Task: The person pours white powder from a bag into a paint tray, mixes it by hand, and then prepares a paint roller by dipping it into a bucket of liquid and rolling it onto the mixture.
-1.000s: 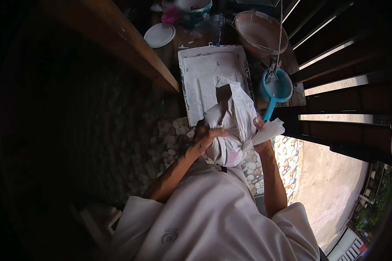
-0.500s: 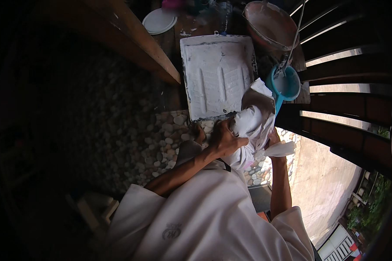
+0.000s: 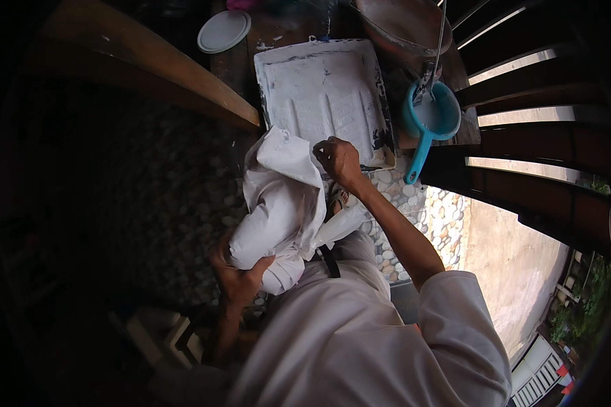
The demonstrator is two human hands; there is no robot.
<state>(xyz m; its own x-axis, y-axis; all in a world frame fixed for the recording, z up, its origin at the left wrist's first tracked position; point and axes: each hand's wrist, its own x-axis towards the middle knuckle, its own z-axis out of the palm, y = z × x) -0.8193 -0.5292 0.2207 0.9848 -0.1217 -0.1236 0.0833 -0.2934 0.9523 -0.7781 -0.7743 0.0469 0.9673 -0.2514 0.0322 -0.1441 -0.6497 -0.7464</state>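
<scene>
A crumpled white plastic bag (image 3: 268,217), bulging at its lower part, is held in front of me over the pebbled floor. My left hand (image 3: 241,275) grips its lower end from beneath, fingers wrapped round it. Its loose mouth spreads toward the white-coated paint tray (image 3: 332,88). My right hand (image 3: 341,161) is beside the bag's mouth, above the tray's near edge, with its fingers curled together; what they hold, if anything, I cannot make out. A pale strip of plastic (image 3: 343,227) hangs between the bag and my right forearm.
Right of the tray, a turquoise dipper (image 3: 431,119) contains whitish liquid and a tool. Beyond it stands a stained brown basin (image 3: 404,24). A white round lid (image 3: 224,32) lies at the back left, near a wooden post (image 3: 170,61). Dark slats (image 3: 529,122) run along the right.
The bag has moved left with my left hand, which now supports its lower end. My right hand has left the bag's right side and come up beside its mouth. The view has shifted slightly.
</scene>
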